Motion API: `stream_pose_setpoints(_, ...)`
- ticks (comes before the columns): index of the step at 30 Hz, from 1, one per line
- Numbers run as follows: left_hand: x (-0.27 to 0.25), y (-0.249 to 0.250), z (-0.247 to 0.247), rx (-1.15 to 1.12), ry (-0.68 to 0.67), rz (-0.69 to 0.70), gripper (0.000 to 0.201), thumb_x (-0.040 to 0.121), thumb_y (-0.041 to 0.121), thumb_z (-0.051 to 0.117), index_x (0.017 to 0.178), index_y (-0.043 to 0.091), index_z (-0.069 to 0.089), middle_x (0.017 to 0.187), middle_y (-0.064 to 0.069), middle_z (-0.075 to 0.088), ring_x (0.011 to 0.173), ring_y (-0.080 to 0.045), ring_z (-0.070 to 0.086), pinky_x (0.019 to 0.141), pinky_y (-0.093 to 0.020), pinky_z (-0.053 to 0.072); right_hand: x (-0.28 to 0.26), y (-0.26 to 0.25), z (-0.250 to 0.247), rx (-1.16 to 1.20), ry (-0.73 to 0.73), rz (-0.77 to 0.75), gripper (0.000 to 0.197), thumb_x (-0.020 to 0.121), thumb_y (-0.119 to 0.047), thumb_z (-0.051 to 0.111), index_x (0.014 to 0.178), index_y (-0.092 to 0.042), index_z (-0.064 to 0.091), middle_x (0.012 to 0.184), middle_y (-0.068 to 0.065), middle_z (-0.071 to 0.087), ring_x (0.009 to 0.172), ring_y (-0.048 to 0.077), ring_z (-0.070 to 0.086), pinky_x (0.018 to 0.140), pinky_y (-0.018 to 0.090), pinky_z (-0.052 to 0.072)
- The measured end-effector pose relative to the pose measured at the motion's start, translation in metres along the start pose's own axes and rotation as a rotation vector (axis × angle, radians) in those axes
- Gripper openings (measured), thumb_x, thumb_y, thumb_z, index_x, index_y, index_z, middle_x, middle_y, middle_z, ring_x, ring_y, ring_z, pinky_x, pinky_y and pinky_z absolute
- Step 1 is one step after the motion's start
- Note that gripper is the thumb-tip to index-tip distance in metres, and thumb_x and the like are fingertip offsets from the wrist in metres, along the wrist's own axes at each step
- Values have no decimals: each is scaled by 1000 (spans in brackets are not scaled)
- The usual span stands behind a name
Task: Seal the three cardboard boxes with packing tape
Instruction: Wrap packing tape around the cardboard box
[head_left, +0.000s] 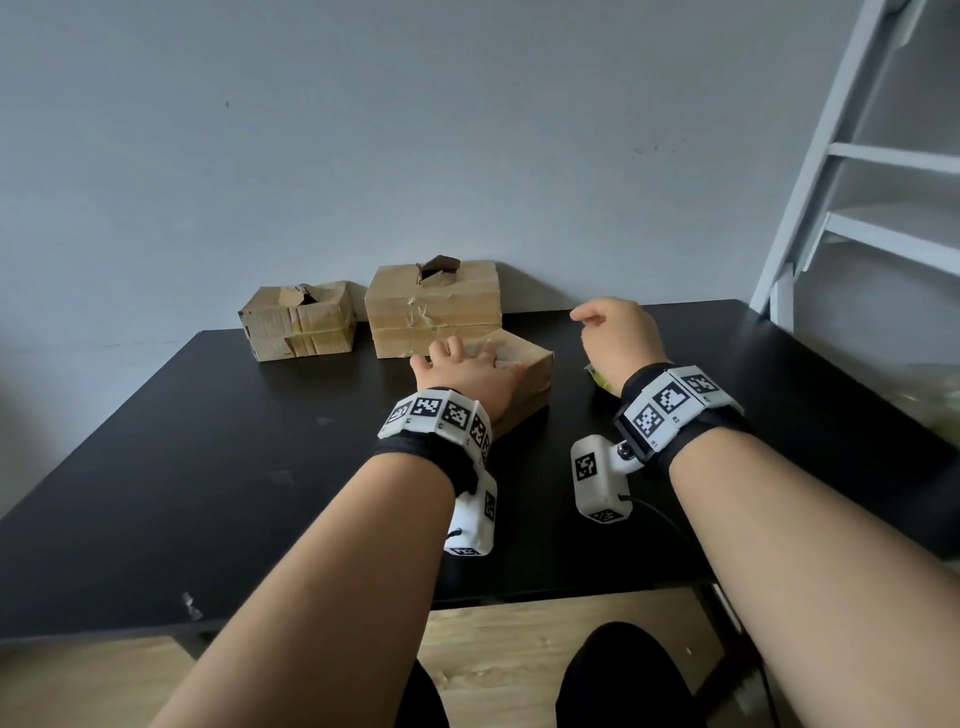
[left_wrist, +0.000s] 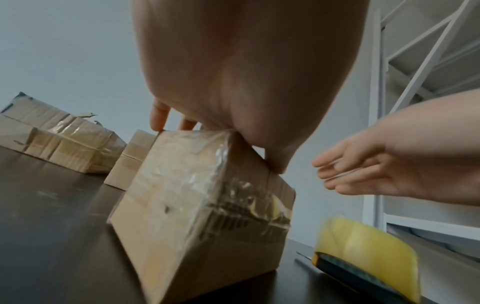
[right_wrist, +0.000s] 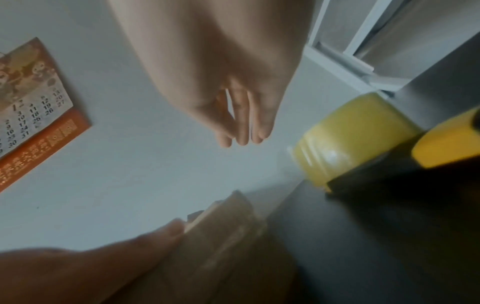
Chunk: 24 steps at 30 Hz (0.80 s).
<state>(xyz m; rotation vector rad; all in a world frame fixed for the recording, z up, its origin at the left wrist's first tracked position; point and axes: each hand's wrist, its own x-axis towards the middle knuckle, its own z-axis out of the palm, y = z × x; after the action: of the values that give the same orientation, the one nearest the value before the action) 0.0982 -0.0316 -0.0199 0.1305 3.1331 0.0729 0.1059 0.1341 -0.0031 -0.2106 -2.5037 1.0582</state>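
Head view: left hand lies spread, fingers straight, pressing flat on top of the nearest box; thumb down its right face in the left wrist view. Nothing gripped, only held down. Clear tape already glints along that box's near edge. Right hand hangs in the air just right of the same box, fingers loose and mostly straight, holding nothing.

Tape dispenser, yellow roll on a dark frame, sits on the tabletop directly under and slightly behind the right hand, on the near side of its wrist; in the head view it is mostly hidden by that wrist. Right hand is clearly the nearer one to it; a short drop back and down would likely reach it.

Beyond the left hand's fingertips: taller box touching the near box, top torn open. Further left of it, apart, smaller box, top also torn. Judgement: those two not yet sealed on top.
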Motion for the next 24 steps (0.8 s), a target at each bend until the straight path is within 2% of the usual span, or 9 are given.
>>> stream_pose_setpoints(3, 4, 2, 5, -44, -4, 98, 62, 97, 58, 16, 152, 29, 15, 162, -1, -1, 148, -24, -7, 116, -56, -9, 0, 15, -16, -132, -59, 93, 40, 92, -4, 46, 129, -12, 60, 134, 7, 59, 124, 26, 53, 101, 32, 41)
stream_pose_setpoints(5, 9, 2, 7, -68, -22, 170, 59, 100, 52, 15, 153, 28, 9, 162, 3, -2, 148, -22, -8, 117, -55, -8, -3, 24, -21, -267, -144, 132, 33, 95, -12, 48, 125, -8, 59, 129, 10, 61, 113, 29, 56, 92, 33, 43)
stream_pose_setpoints(7, 13, 2, 8, -72, -41, 178, 57, 101, 48, 14, 153, 26, 9, 162, 3, 0, 148, -23, -6, 117, -54, -5, -7, 29, -24, -350, -222, 162, 26, 96, -23, 49, 111, -6, 61, 111, 11, 63, 97, 31, 56, 79, 32, 42)
stream_pose_setpoints(9, 13, 5, 7, -88, -58, 148, 57, 101, 46, 15, 153, 25, 10, 162, 3, 1, 149, -24, -6, 118, -54, -4, -11, 30, -25, -345, -271, 196, 23, 97, -29, 50, 100, -10, 63, 98, 11, 59, 92, 31, 57, 76, 32, 41)
stream_pose_setpoints(11, 11, 10, 5, -97, -65, 121, 56, 102, 45, 17, 153, 24, 11, 162, 2, 3, 149, -24, -4, 118, -54, -2, -13, 29, -26, -371, -283, 203, 24, 97, -23, 47, 101, -9, 65, 103, 16, 63, 91, 33, 58, 78, 35, 44)
stream_pose_setpoints(14, 11, 14, 0, -136, -21, 142, 54, 101, 40, 28, 152, 21, 22, 160, 0, 14, 147, -26, 9, 118, -53, 5, -13, 26, -29, -383, -262, 205, 26, 95, -14, 44, 107, -6, 66, 103, 14, 61, 91, 33, 55, 81, 35, 43)
stream_pose_setpoints(17, 10, 15, -11, -355, 101, 232, 54, 95, 28, 45, 147, 19, 34, 152, -3, 36, 139, -24, 34, 116, -43, 25, -9, 23, -31, -294, -187, 144, 30, 97, -20, 46, 115, -4, 65, 113, 15, 64, 105, 36, 59, 82, 35, 42)
stream_pose_setpoints(21, 9, 25, -33, -648, 238, 264, 44, 90, 20, 61, 133, 13, 55, 130, -5, 60, 119, -20, 55, 99, -30, 44, -5, 10, -34, -193, -101, 53, 21, 90, -1, 44, 89, -6, 65, 90, 15, 62, 84, 33, 55, 66, 34, 39)
stream_pose_setpoints(24, 13, 35, -46, -865, 245, 216, 39, 86, 25, 69, 122, 9, 64, 116, -5, 68, 104, -20, 64, 95, -33, 50, -5, -4, -38, -98, -95, 12, 19, 90, -6, 48, 81, -3, 64, 74, 12, 58, 74, 32, 54, 56, 33, 39)
